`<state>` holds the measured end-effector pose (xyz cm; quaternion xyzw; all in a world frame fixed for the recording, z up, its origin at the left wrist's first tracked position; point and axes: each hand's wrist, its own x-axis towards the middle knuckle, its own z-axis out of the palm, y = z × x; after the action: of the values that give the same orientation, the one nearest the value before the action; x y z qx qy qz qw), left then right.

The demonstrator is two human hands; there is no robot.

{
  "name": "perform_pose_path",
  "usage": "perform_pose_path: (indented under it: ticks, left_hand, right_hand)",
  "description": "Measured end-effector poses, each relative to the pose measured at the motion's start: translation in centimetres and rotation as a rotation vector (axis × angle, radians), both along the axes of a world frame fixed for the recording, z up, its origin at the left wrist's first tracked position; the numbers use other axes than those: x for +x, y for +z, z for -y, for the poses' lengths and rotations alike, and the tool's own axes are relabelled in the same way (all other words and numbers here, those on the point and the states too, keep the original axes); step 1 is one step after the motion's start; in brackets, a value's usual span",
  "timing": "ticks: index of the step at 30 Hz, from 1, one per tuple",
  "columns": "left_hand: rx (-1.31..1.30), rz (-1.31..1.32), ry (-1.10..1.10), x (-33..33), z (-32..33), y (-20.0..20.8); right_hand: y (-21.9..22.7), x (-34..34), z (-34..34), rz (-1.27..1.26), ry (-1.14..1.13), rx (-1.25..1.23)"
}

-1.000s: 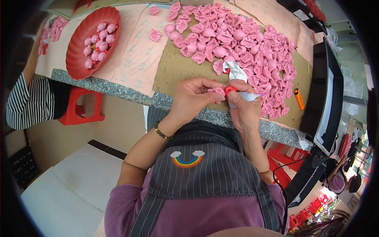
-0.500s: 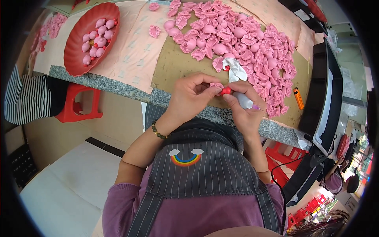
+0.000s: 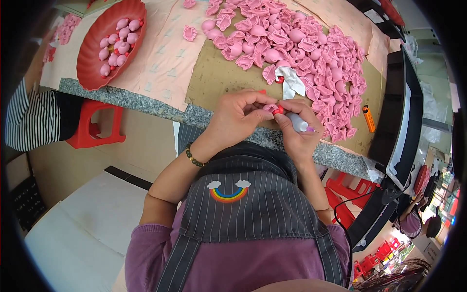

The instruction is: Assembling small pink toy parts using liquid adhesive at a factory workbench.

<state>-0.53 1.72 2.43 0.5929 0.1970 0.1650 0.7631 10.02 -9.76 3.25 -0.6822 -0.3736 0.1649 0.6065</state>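
Over the front edge of the worktable, my two hands meet fingertip to fingertip. My left hand point(image 3: 236, 117) pinches a small pink moulded piece point(image 3: 269, 108). Against it sits a small glossy red piece point(image 3: 278, 110), pinched in the thumb and forefinger of my right hand point(image 3: 299, 141). My right palm also keeps hold of a small translucent squeeze bottle point(image 3: 296, 122) with a purple tip. My fingers partly hide both pieces. Just beyond them, a crumpled white cloth point(image 3: 293, 85) lies beside a large heap of pink moulded pieces point(image 3: 296, 36), some cupped, some rounded.
The heap rests on a brown board point(image 3: 214, 80) over a granite-edged table point(image 3: 146, 103). At the far left stands a red fluted dish point(image 3: 87, 65) holding pink and red pieces. An orange tool point(image 3: 368, 119) lies at right. A person in striped clothing point(image 3: 36, 121) is at left, near a red stool point(image 3: 99, 129).
The pink and red pieces have come closer together and now appear to touch. My right hand, with the bottle, has shifted slightly left. The whole view has tilted a little.
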Motion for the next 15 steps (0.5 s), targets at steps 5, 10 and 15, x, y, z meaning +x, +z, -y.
perform_pose_path:
  ticks: [5, 10, 15]
  left_hand:
    - [0.021, -0.007, 0.029, -0.1, 0.2, -0.5]
    - [0.197, 0.073, 0.08, -0.1, 0.4, -1.2]
    - [0.071, 0.085, -0.019, -0.3, -0.3, -1.4]
  right_hand:
    - [0.3, -0.7, 0.1, -0.071, -0.052, -0.088]
    - [0.0, -0.4, 0.1, -0.112, -0.041, -0.097]
    - [-1.2, -0.3, 0.3, -0.096, 0.085, 0.0]
